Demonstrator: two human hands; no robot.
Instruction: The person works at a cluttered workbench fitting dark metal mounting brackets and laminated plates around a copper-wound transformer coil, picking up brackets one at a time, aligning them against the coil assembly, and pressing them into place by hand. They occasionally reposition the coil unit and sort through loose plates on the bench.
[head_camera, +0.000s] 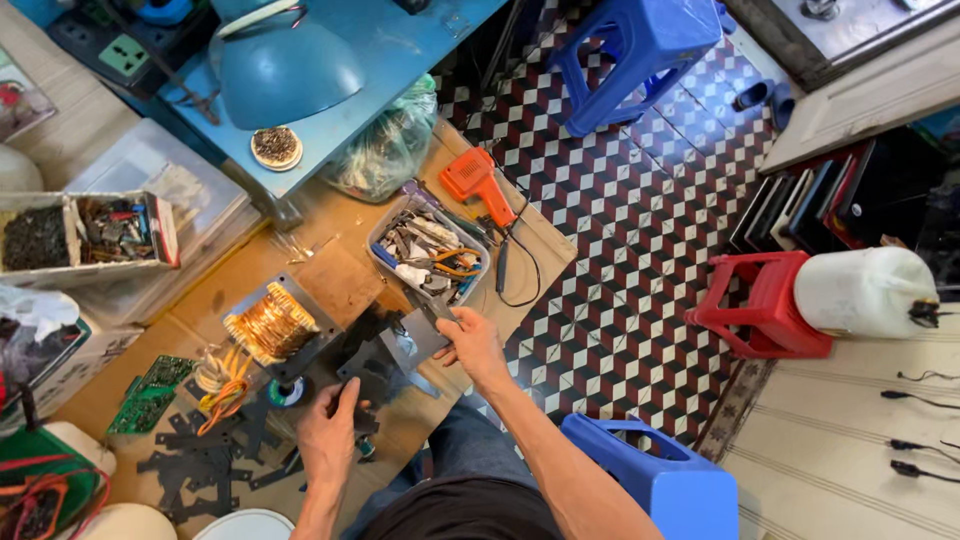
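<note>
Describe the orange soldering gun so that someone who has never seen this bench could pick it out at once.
Start at the low wooden board by the patterned tile floor. At its far corner, just beyond the clear tray of hand tools, lies the soldering gun. It is the only bright orange, pistol-shaped thing there, with a black cord trailing off the board's edge.

Orange soldering gun (478, 182), red stool (765, 305)

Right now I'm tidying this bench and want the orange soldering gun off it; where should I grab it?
Take the orange soldering gun by its pistol handle, the fat orange part, coming from above. It lies flat on the wooden board, body up and clear, while the dark tip and cord run beside the tool tray.
</note>
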